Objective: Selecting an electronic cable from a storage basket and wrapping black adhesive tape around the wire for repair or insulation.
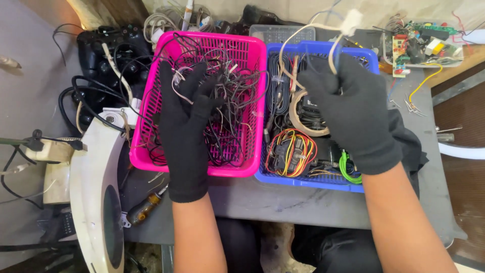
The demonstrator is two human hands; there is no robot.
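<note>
Both hands wear black gloves. My left hand (186, 121) reaches into a pink plastic basket (252, 101) full of thin tangled black and white wires (227, 91), fingers spread among them and closing on a few strands. My right hand (353, 108) hovers over a blue plastic basket (308, 181) and grips a cream-coloured wire (303, 31) that loops up to a white connector (351, 21). In the blue basket lie coiled black cables, a roll of tape (303, 119), a red-and-yellow wire bundle (290, 149) and a green cable (347, 169).
Black game controllers (108, 48) and thick cables sit left of the pink basket. A white curved casing (98, 187) and a screwdriver (144, 207) lie at the front left. Circuit boards in a clear tray (424, 43) stand at the back right, by a grey tabletop (429, 151).
</note>
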